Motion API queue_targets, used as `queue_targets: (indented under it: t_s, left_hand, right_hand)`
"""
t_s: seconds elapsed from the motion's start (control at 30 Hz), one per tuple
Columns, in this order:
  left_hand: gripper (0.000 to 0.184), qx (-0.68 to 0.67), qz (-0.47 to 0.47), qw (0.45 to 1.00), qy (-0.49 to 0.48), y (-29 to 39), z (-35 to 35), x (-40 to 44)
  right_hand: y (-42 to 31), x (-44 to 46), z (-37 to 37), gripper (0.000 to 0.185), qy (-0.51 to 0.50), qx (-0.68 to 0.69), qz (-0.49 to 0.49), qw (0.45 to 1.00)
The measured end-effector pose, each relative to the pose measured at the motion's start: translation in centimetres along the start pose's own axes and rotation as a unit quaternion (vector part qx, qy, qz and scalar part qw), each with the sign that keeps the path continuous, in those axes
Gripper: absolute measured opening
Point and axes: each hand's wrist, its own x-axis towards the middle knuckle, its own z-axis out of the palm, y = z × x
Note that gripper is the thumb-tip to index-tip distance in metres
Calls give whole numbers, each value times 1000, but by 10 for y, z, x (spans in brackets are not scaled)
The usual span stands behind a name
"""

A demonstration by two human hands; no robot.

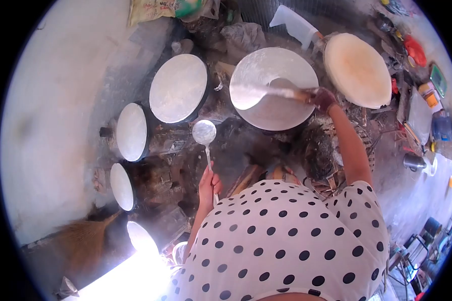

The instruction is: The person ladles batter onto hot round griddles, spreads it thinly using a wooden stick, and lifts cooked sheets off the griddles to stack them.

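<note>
My left hand is closed around the handle of a ladle, whose round, white-coated bowl points up and away from me. My right hand, in a dark glove, grips the wooden handle of a motion-blurred spatula that reaches left across a large round pan. A thin white layer covers the pan's far part, while its near part looks grey. Around the spatula's far end is a bright white patch; whether it is blade or batter I cannot tell.
Right of the pan sits a round stack of pale flatbreads. Several white-topped round pans, one large, curve along the left wall. A white plastic jug stands behind; a straw broom lies lower left.
</note>
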Motion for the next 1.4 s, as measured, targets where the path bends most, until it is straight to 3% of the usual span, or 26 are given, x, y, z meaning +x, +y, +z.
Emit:
queue_targets:
  t_s: [0.03, 0.07, 0.17, 0.23, 0.3, 0.37, 0.43, 0.47, 0.5, 0.57, 0.6, 0.67, 0.73, 0.77, 0.8, 0.87, 0.9, 0.93, 1.07, 1.13, 1.23, 1.27, 1.3, 1.33, 1.37, 1.4]
  left_hand:
    - [35, 1, -2, 1000, 5, -5, -1, -3]
    - [33, 0, -11, 1000, 17, -10, -2, -3]
    - [31, -5, -27, 998, 50, -18, 0, -13]
    - [31, -19, -31, 997, 67, -22, 4, -25]
    - [30, -17, -16, 998, 64, -26, 8, -37]
    - [30, -16, -17, 997, 75, -37, -7, -39]
    - [30, -10, -21, 996, 83, -41, -15, -46]
    - [32, -6, -36, 995, 91, -40, -14, -44]
    - [35, -1, -52, 994, 99, -40, -14, -45]
    - [33, -20, -57, 995, 85, -43, -29, -40]
    - [31, -41, -64, 995, 72, -45, -36, -36]
    - [31, -59, -61, 995, 56, -44, -43, -35]
    - [32, -62, -48, 996, 43, -43, -53, -37]
    - [32, -71, -45, 995, 43, -43, -60, -40]
    - [32, -65, -42, 996, 35, -43, -65, -41]
    - [32, -62, -39, 997, 21, -38, -78, -42]
    - [32, -59, -46, 997, 17, -37, -85, -44]
    - [31, -57, -53, 997, 13, -38, -92, -47]
    - [32, -41, -65, 997, -4, -29, -125, -62]
    - [32, -41, -69, 997, -14, -24, -144, -69]
    - [34, -29, -63, 997, -13, -29, -178, -77]
    - [34, -26, -58, 998, -6, -28, -185, -80]
    - [34, -20, -53, 998, 1, -27, -191, -83]
    - [34, -16, -51, 999, 0, -26, -196, -86]
    - [34, -14, -48, 999, -2, -27, -200, -86]
    - [34, -21, -51, 998, -3, -28, -204, -87]
  right_hand:
    - [0, 0, -2, 46, 20, -21, 64, 998]
    - [-5, 4, 3, 43, 117, 35, 78, 989]
    - [8, 25, 30, 41, 19, -59, 124, 990]
    - [-6, -3, 12, 39, 23, -32, 67, 997]
    - [22, -13, -3, 38, -39, 18, -56, 998]
    - [44, -3, 7, 41, -11, -157, -236, 959]
    - [-7, -3, -5, 47, 99, -10, 42, 994]
    - [27, 21, 34, 46, 108, -17, 21, 994]
    - [14, 15, 36, 46, 109, -17, 20, 994]
    - [-27, -18, 32, 43, -51, -115, 134, 983]
    - [-1, -40, 51, 40, 18, -64, 66, 996]
    - [-6, -104, 40, 42, 39, -128, -31, 991]
    - [-1, -158, 43, 43, 109, 12, -18, 994]
    - [-12, -167, 60, 43, 106, 5, -24, 994]
    - [-18, -171, 88, 38, 255, 190, 15, 948]
    - [9, -146, 185, 32, 284, 401, 134, 860]
    - [-51, -126, 190, 24, 233, 165, 194, 938]
    - [-118, -106, 191, 22, 171, -84, 237, 953]
    - [-206, -28, 289, 19, 283, 8, 154, 947]
    - [-199, -45, 296, 19, 243, 61, 222, 942]
    - [-196, -97, 260, 17, 304, 24, 201, 931]
    - [-240, -107, 210, 16, 323, 191, 318, 871]
    - [-269, -112, 184, 16, 327, 352, 421, 769]
    - [-257, -94, 208, 16, 329, 353, 420, 768]
    - [-230, -59, 246, 16, 356, 93, 305, 878]
    - [-218, -36, 270, 17, 349, -174, 165, 906]
